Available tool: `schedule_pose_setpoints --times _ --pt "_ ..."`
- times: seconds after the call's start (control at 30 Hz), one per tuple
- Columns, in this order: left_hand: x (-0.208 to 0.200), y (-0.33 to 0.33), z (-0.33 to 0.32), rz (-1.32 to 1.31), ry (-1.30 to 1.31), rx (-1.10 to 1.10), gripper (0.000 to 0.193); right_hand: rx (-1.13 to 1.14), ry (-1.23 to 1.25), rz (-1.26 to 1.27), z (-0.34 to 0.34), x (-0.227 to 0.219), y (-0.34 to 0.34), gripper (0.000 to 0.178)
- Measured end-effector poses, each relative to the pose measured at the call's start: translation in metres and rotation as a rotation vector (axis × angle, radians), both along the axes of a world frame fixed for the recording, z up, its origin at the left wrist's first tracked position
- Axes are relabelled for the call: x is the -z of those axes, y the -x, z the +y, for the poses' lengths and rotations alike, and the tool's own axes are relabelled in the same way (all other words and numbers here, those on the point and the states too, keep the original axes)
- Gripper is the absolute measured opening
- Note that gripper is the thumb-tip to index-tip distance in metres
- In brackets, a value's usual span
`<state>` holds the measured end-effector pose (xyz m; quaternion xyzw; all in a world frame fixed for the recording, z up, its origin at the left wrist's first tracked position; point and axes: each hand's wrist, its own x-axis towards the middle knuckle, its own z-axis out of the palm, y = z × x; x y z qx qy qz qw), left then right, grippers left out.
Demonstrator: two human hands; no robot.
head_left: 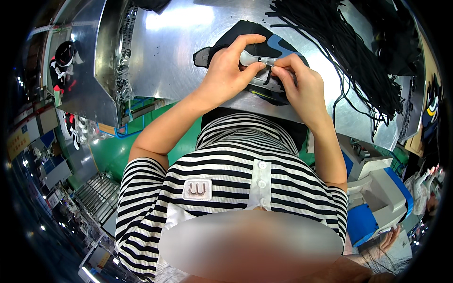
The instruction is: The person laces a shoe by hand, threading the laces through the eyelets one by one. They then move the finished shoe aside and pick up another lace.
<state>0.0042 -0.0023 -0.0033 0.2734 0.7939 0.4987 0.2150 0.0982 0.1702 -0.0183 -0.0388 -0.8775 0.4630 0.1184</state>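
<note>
A black shoe upper [243, 33] with a blue-grey stripe and a pale inner part lies on the metal table [165, 61], just ahead of my body. My left hand [229, 73] grips its left side, index finger curved over the far edge and thumb across the opening. From the right, my right hand [299, 80] pinches a thin black lace [270, 70] between thumb and index finger, close to the left thumb tip. The fingertips partly cover the lace's end. A grey tab [202, 57] sticks out left of the left hand.
A thick bundle of black laces [344, 52] spreads over the table's right side, with loose ends hanging toward its near edge. A raised metal panel [101, 56] bounds the left. Below on the right stands a grey and blue machine [377, 193]. The floor [111, 153] is green.
</note>
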Motion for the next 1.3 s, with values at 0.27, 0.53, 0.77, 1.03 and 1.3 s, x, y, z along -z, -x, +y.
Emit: schedule_pose_setpoints --times 0.27,0.53,0.77,1.03,1.3 --pt "-0.004 -0.008 0.006 0.064 -0.064 0.060 0.053 0.057 -0.351 0.039 -0.016 -0.008 0.020 0.012" --pt "0.005 0.016 0.001 -0.351 -0.205 0.036 0.051 0.200 0.017 -0.003 0.034 -0.013 0.002 0.015" --pt "0.005 0.012 0.019 0.155 -0.105 -0.070 0.057 0.269 0.098 0.045 0.013 0.027 0.007 0.016" --pt "-0.008 0.029 0.013 -0.444 -0.248 0.112 0.043 0.324 0.039 0.019 0.011 0.028 0.009 0.016" --pt "-0.024 0.031 0.001 -0.288 -0.138 0.123 0.045 0.360 0.247 0.106 0.022 0.026 0.004 0.022"
